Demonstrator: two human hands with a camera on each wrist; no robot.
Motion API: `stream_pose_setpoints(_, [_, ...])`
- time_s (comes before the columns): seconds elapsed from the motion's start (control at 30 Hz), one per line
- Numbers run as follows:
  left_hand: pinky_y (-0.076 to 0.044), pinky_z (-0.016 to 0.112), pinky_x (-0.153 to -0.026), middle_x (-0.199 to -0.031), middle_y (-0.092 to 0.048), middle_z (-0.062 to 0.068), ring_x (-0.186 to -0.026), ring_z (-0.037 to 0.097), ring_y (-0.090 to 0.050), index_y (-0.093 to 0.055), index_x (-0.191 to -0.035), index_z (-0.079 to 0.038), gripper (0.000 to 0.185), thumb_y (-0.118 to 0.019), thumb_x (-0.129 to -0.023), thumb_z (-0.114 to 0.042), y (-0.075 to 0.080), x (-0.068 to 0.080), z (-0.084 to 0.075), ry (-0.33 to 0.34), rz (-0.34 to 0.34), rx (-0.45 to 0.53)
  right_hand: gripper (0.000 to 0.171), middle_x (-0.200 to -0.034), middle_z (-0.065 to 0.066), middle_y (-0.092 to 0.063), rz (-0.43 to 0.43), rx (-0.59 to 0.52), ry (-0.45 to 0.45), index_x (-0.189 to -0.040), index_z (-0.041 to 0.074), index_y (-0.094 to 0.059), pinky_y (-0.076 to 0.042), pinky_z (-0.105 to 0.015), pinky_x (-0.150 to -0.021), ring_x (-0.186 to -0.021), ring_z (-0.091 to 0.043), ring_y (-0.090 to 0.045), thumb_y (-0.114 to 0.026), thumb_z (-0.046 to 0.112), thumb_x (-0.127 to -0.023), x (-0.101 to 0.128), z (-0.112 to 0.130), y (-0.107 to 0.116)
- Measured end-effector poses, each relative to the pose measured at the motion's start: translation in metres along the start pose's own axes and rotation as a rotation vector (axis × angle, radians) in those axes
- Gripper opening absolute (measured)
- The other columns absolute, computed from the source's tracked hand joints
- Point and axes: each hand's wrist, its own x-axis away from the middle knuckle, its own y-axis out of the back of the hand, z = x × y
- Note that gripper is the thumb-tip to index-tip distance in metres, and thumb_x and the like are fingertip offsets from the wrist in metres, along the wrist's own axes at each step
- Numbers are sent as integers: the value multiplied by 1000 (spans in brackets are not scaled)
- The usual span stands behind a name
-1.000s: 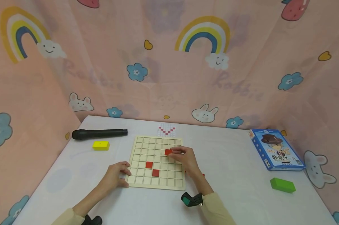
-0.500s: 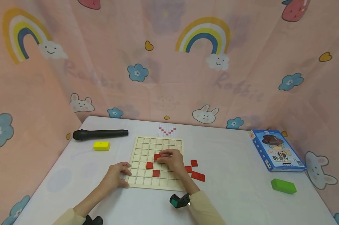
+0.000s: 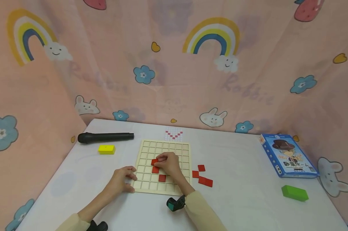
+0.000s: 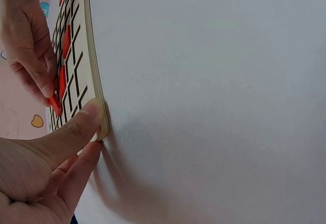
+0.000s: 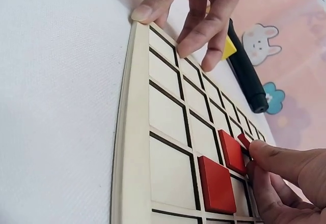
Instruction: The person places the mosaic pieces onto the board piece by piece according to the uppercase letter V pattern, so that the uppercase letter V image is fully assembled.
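Note:
A pale wooden grid board [image 3: 179, 153] lies on the white table. Between the thumb and fingers of my right hand [image 3: 168, 164] a small red square tile [image 3: 154, 162] is pinched, tilted over a cell left of the board's middle. Two red tiles sit in cells nearer me: one [image 3: 155, 170] just in front of the held tile, another [image 3: 162, 178] diagonally to its right. My left hand [image 3: 120, 183] holds the board's near left corner; in the left wrist view its thumb [image 4: 76, 132] presses the corner, while the fingers lie along the side.
Several loose red tiles [image 3: 205, 181] lie right of the board. Behind it is a small grid card [image 3: 174, 134] with a red V pattern. A black microphone [image 3: 106, 137] and yellow block [image 3: 106, 149] stand left; a blue box [image 3: 289, 155] and green block [image 3: 295, 193] lie right.
My right hand has moved left across the board with the pinched tile, from the right-hand cells to beside the placed tiles. The loose tiles now show. My left hand keeps its hold.

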Motion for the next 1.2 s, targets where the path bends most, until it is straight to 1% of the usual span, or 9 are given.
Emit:
stream_pose_setpoints(0.1, [-45,47,-99,-104,-66,7,-104,29,-60,-70,-75,-3,34,-84,-50,15,-1,-1,0,3,0,6,19,-77,-9,-69,7,30,0,-90,-3,-73,-54,-25,-63,-71,-16,-65,-81,3,-73,-3,2,-1])
stream_pose_setpoints(0.3, [-44,47,-99,-106,-66,7,-105,29,-60,-70,-75,-3,34,-85,-50,14,0,0,1,12,4,4,20,-77,-5,-70,34,56,-46,-91,-1,-73,-54,-23,-64,-72,-14,-65,-81,7,-74,-6,5,-4])
stream_pose_setpoints(0.5, [-44,47,-100,-105,-66,7,-106,29,-59,-70,-75,-3,33,-85,-51,14,0,0,1,10,7,2,24,-78,-8,-72,45,53,-46,-95,-2,-72,-55,-26,-67,-74,-17,-67,-81,6,-74,-7,8,-5])
stream_pose_setpoints(0.7, [-44,47,-99,-104,-66,6,-105,29,-60,-70,-75,-3,33,-85,-51,14,0,0,1,3,6,5,23,-77,-8,-71,40,58,-49,-93,-2,-71,-53,-27,-67,-73,-17,-67,-81,7,-74,-7,8,-7])
stream_pose_setpoints(0.83, [-44,47,-99,-105,-66,7,-106,30,-60,-71,-76,-3,33,-85,-51,14,0,0,1,-2,6,6,22,-78,-8,-72,43,53,-51,-93,-1,-71,-53,-28,-67,-75,-18,-67,-80,9,-76,-6,9,-4])
stream_pose_setpoints(1.0, [-44,47,-99,-105,-66,7,-106,29,-60,-71,-75,-3,33,-85,-51,14,1,0,0,9,2,9,20,-77,-10,-72,43,43,-36,-92,-1,-71,-54,-31,-71,-75,-20,-68,-80,10,-77,-6,9,-2])
stream_pose_setpoints(1.07, [-44,47,-100,-105,-66,7,-106,29,-60,-71,-75,-4,33,-85,-51,14,1,0,0,14,3,11,21,-77,-9,-72,43,33,-45,-92,-1,-71,-55,-31,-72,-75,-19,-69,-80,10,-76,-6,9,-3])
stream_pose_setpoints(1.2, [-43,47,-100,-106,-66,7,-108,31,-59,-71,-75,-4,33,-84,-51,14,1,1,-2,11,5,14,21,-77,-9,-72,47,20,-63,-92,-1,-71,-54,-28,-68,-74,-18,-68,-80,9,-76,-7,11,-4])
